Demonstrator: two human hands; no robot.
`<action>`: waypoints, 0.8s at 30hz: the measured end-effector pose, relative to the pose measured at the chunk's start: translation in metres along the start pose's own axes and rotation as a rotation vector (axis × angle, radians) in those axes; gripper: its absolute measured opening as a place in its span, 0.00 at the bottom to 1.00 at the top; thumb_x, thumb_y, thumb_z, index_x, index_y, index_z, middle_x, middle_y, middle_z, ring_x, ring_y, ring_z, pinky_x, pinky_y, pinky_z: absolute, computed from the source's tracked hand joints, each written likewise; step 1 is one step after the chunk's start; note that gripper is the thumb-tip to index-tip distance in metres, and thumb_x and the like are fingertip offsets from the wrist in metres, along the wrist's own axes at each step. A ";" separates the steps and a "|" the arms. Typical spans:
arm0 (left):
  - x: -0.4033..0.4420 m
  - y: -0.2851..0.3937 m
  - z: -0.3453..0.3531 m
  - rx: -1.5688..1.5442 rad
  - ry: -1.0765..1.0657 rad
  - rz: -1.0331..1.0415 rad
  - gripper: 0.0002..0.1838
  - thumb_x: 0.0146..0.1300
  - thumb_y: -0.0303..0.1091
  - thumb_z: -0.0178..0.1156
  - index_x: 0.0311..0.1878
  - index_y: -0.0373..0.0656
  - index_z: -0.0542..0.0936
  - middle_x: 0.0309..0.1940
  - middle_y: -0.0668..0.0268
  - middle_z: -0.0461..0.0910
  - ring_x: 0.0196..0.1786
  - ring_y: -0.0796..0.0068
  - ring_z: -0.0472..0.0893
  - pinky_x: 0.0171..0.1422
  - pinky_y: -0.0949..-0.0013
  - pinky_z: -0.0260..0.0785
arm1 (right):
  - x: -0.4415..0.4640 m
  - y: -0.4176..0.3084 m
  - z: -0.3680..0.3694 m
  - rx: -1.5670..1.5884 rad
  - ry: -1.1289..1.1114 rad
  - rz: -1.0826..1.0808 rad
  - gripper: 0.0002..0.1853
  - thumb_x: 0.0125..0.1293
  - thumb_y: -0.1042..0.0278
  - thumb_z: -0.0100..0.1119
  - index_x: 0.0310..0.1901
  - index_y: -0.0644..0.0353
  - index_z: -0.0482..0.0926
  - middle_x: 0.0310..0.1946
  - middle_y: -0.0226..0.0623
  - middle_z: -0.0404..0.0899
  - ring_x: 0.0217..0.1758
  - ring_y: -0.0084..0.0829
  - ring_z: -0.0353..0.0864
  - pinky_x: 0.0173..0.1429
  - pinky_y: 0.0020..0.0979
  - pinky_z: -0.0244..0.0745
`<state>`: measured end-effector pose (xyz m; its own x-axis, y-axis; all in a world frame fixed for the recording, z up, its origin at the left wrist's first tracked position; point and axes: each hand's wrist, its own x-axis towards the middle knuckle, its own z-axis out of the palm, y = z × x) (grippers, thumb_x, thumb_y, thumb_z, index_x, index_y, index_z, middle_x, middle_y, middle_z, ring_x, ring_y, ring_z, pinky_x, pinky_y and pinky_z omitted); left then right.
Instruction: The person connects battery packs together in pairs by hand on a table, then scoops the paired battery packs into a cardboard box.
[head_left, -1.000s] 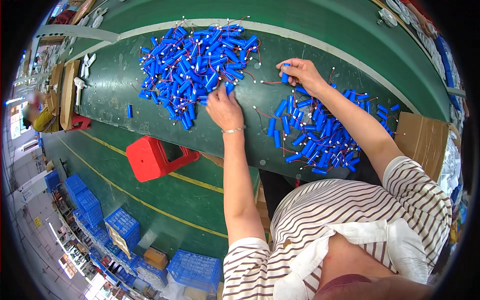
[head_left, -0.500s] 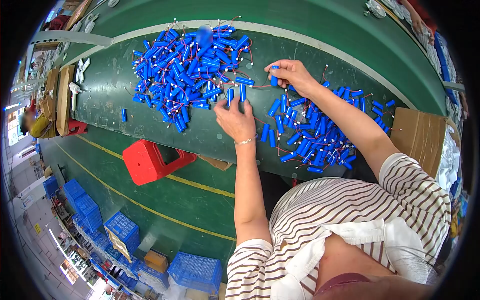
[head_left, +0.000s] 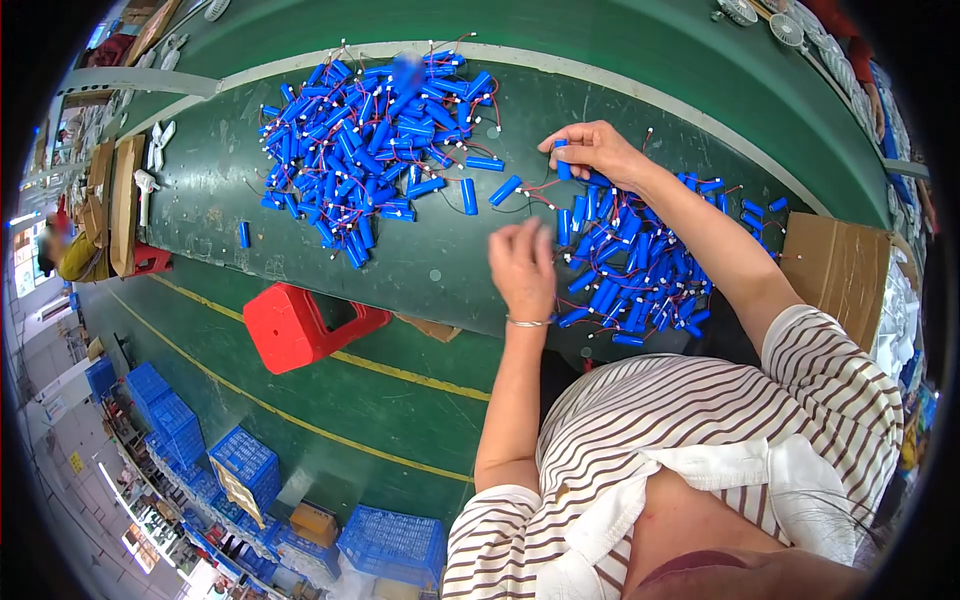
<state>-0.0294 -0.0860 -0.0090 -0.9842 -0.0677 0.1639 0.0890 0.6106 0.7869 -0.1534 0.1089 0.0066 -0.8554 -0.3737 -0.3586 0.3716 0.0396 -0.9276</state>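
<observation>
Being pinched by the right hand (head_left: pixel 607 158) at the right pile's (head_left: pixel 640 258) edge, one battery (head_left: pixel 564 171) seems light, stiff and slick, best held by its barrel, not by fragile wires (head_left: pixel 541 187). The blurred left hand's (head_left: pixel 522 275) hold cannot be told.

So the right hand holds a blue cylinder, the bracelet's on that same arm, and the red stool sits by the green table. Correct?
One slip: the bracelet is on the arm of the left hand, as the head view shows. The right hand does hold a blue cylinder, and the red stool sits by the green table.
</observation>
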 end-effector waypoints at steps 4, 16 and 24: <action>0.046 -0.018 -0.010 0.249 0.278 0.091 0.17 0.59 0.34 0.65 0.51 0.42 0.79 0.49 0.54 0.74 0.53 0.52 0.72 0.58 0.54 0.64 | 0.004 0.002 0.004 0.025 0.024 0.013 0.16 0.66 0.66 0.60 0.51 0.66 0.80 0.33 0.32 0.82 0.25 0.13 0.71 0.28 0.16 0.66; 0.031 -0.005 0.007 -0.016 -0.019 0.265 0.08 0.57 0.34 0.65 0.38 0.43 0.81 0.47 0.60 0.77 0.51 0.56 0.74 0.55 0.57 0.64 | 0.004 -0.006 -0.011 0.071 0.091 -0.024 0.17 0.65 0.65 0.61 0.51 0.65 0.80 0.34 0.32 0.82 0.25 0.13 0.71 0.29 0.17 0.66; 0.076 -0.029 0.013 0.478 0.212 0.031 0.19 0.58 0.40 0.64 0.55 0.57 0.79 0.55 0.62 0.71 0.60 0.53 0.66 0.60 0.46 0.57 | 0.003 -0.004 -0.006 0.074 0.112 -0.004 0.16 0.65 0.66 0.60 0.51 0.65 0.79 0.33 0.32 0.82 0.25 0.13 0.71 0.29 0.18 0.66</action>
<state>-0.1083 -0.0986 -0.0270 -0.9252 -0.1720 0.3381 -0.0114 0.9036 0.4283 -0.1602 0.1133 0.0088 -0.8902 -0.2681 -0.3682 0.3902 -0.0319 -0.9202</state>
